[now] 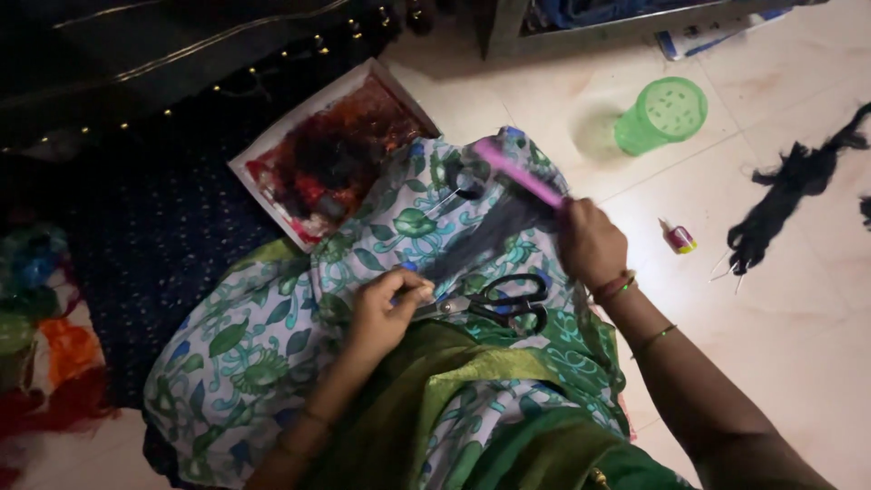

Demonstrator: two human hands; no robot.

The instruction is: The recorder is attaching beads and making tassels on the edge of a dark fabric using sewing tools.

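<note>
My right hand (590,243) grips a pink comb (515,171) and draws it through a strand of black hair (485,238) laid across my knee. My left hand (386,308) pinches the near end of that strand, fingers closed on it. The knee is covered by green and white floral cloth (272,336). Black-handled scissors (504,304) lie on the cloth between my two hands, just right of my left hand. A small dark clip or pin (464,183) sits at the far end of the hair, by the comb.
A green perforated plastic cup (662,113) lies on the pale tiled floor. A small red and yellow bottle (679,238) and a bunch of loose black hair (780,200) lie to the right. A framed red and black picture (331,154) rests left of the knee.
</note>
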